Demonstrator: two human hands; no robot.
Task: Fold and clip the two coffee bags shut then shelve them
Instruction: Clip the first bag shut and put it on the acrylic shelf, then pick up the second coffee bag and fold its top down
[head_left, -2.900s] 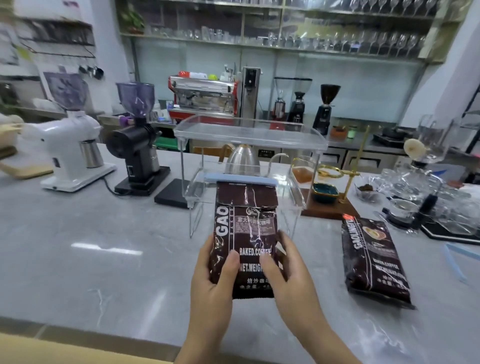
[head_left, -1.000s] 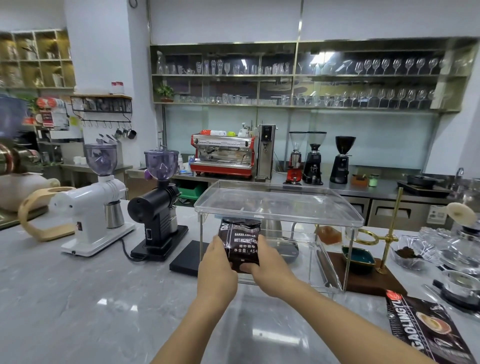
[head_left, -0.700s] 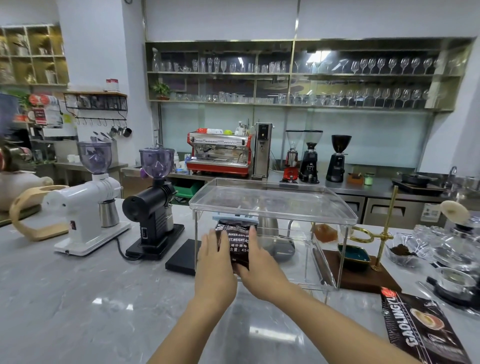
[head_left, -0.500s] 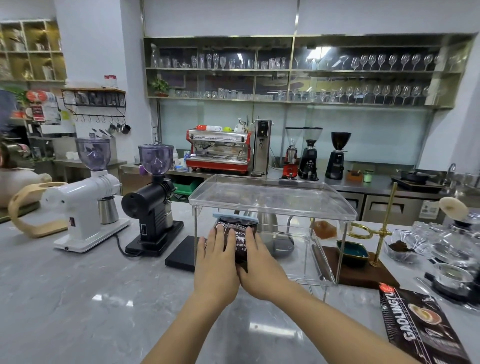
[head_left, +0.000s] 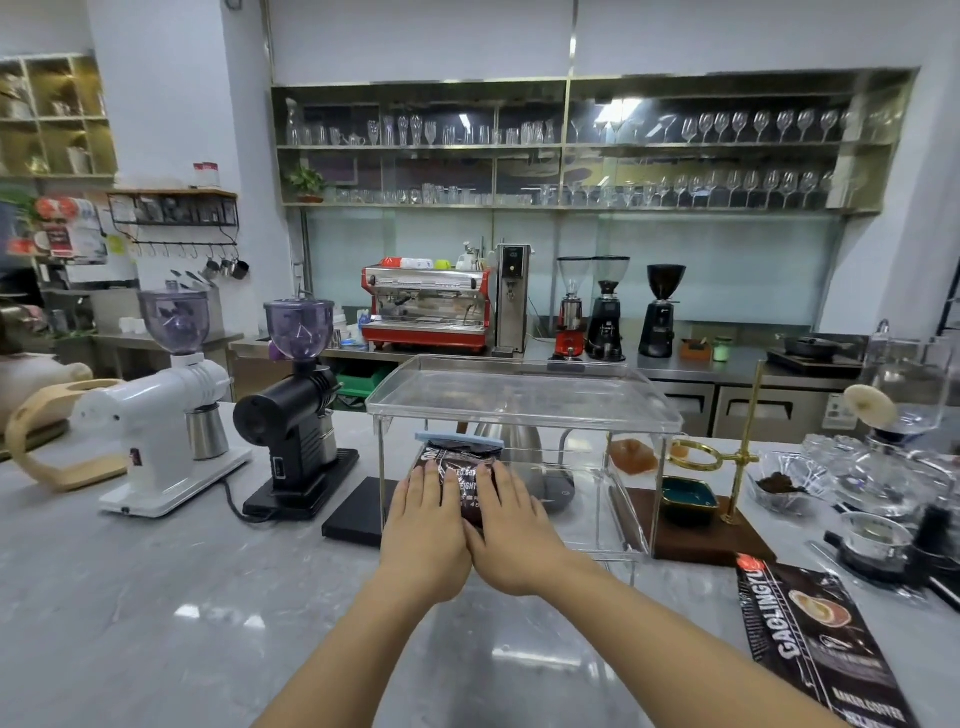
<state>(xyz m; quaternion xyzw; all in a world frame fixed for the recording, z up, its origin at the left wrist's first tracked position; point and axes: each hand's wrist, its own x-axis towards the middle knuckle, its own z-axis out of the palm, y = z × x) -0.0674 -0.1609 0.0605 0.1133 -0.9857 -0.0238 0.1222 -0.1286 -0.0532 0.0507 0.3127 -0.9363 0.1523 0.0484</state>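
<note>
A dark brown coffee bag (head_left: 465, 467), its folded top closed by a light blue clip (head_left: 460, 440), lies on the lower level of a clear acrylic shelf (head_left: 524, 400). My left hand (head_left: 423, 525) and my right hand (head_left: 511, 525) rest flat on the bag's near end, fingers together, side by side. A second dark coffee bag (head_left: 821, 649) lies flat on the grey marble counter (head_left: 156, 597) at the lower right, apart from both hands.
A white grinder (head_left: 156, 415) and a black grinder (head_left: 296, 410) stand left of the shelf. A kettle (head_left: 514, 452) sits behind it. A brass dripper stand (head_left: 737, 452) on a wooden board and glassware (head_left: 883, 467) crowd the right.
The bag went from held upright in front of the shelf to lying inside its lower level. Both hands moved forward with it and now lie flat on top.
</note>
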